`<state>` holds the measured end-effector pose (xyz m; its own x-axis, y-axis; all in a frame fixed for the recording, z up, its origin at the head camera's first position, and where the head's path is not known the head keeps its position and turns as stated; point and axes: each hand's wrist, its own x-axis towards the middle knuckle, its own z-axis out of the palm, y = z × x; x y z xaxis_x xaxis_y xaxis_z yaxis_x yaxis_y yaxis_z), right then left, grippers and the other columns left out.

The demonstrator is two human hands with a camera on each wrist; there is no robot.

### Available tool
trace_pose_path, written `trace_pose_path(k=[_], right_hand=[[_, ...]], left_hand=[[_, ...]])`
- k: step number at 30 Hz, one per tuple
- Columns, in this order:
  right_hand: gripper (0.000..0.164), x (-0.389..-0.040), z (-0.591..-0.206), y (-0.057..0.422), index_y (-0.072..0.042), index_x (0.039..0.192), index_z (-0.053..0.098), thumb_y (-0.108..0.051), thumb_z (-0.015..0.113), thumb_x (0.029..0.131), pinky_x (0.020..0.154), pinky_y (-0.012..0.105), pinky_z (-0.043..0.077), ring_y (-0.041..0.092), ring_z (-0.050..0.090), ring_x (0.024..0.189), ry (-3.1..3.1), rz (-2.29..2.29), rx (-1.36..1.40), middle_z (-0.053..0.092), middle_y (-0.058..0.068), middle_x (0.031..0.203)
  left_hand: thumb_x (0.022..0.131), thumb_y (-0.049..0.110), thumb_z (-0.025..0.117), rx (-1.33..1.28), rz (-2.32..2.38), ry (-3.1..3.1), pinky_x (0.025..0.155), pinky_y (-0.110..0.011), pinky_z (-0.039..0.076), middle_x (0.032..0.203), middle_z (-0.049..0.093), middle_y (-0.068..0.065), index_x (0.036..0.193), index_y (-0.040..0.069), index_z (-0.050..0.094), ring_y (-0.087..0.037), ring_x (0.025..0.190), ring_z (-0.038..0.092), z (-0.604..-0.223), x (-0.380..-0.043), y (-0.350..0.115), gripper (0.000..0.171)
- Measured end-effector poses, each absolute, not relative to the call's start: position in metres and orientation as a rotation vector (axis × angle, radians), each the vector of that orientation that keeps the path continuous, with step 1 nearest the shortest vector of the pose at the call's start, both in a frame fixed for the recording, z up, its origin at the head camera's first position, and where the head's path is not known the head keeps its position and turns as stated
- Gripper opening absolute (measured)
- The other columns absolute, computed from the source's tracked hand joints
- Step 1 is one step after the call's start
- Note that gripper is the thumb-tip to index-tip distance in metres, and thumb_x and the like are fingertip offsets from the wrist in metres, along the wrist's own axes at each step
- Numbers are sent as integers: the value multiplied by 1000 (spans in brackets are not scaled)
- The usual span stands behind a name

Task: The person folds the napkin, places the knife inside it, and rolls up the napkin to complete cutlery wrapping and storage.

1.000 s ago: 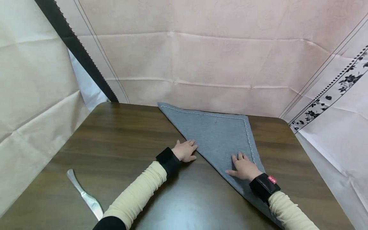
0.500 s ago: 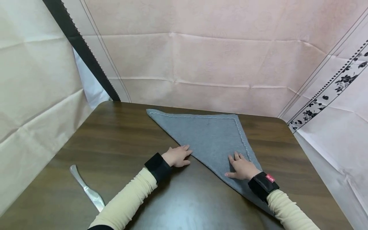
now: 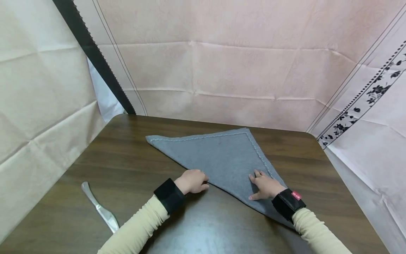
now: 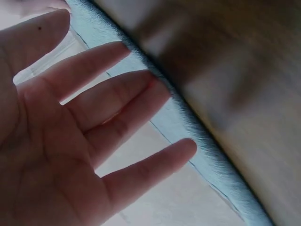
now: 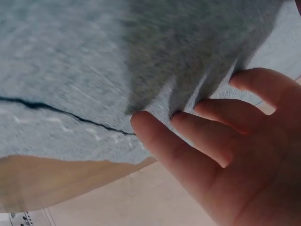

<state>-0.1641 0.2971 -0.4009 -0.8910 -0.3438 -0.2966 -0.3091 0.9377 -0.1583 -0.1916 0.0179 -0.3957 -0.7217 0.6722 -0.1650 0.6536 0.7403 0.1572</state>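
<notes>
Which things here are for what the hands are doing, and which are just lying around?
For the job:
Grey-blue triangular cloth with white stitching
Left hand, at the cloth's long edge
Right hand, resting on the cloth
Brown wooden table, underneath

Just around:
Shiny silver metal knife, no hand touching
Creased pale pink sheet behind the table

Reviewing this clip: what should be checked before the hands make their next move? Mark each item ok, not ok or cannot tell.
1. Right grip rests on the blue-grey cloth: ok, fingers spread.
2. Left grip pinches the cloth: not ok, fingers extended at its long edge.
3. Cloth's far and left corners lie on the table: ok.
4. Cloth's near right corner lies flat: cannot tell, hidden by the right sleeve.
5. Knife clear of the cloth: ok, apart; its end is hidden by the left sleeve.
</notes>
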Motion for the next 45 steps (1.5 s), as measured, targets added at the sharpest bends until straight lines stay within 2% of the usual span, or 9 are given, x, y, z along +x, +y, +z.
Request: trace_pose_path(k=[3,7,12,22,30,33,35,39,45], right_hand=[[81,-167,-398,295,7,130,44,-35,77,69,92,60,30,49,25,126,2753,-159,-470,31,33,136],[81,-170,-394,292,6,129,46,-32,80,66,93,60,29,50,23,126,2736,-141,-458,31,32,137],[83,-175,-393,290,5,129,47,-30,82,63,93,59,30,48,23,127,2743,-91,-491,33,30,137],[84,-182,-386,285,0,131,46,-25,84,60,91,59,33,44,21,130,2711,-57,-450,32,28,138],[82,-188,-386,283,-6,130,50,-24,85,58,87,60,35,41,22,130,2792,-15,-440,35,25,137],[77,-182,-387,288,-6,129,52,-23,83,61,89,62,32,43,22,129,2843,-51,-423,35,25,137],[72,-174,-390,294,-5,130,50,-26,79,67,89,62,32,46,24,128,2869,-93,-393,35,27,137],[72,-153,-396,307,0,134,42,-42,65,81,85,65,32,57,25,120,2875,-172,-278,31,34,135],[77,-136,-408,318,-1,141,28,-50,51,87,81,70,28,63,9,120,2821,-268,-144,14,36,141]], left_hand=[[89,28,58,1085,203,2745,53,-25,35,60,49,3,75,15,64,-11,54,45,-396,-187,18,20],[88,28,59,1109,261,2751,48,-23,26,50,36,5,61,15,56,-9,46,33,-395,-180,18,31],[87,29,61,1120,280,2764,47,-23,23,49,31,5,56,15,50,-9,44,31,-394,-172,18,36],[85,31,63,1194,192,2794,51,-23,33,52,39,3,58,14,52,-10,46,39,-395,-160,24,33],[85,24,63,1170,434,2860,43,-22,30,48,26,9,49,16,37,-6,42,29,-403,-180,12,45],[85,24,62,1062,402,2968,49,-29,42,58,44,4,58,13,50,-13,55,48,-409,-193,-3,31],[86,28,61,920,328,2999,63,-44,47,84,59,-8,83,8,63,-27,82,57,-413,-198,-17,20],[89,38,55,620,174,2892,78,-72,29,139,33,-23,136,14,43,-48,124,28,-415,-205,-45,54],[91,43,49,476,133,2714,77,-77,23,149,13,-19,144,21,27,-50,130,11,-409,-210,-69,62]])
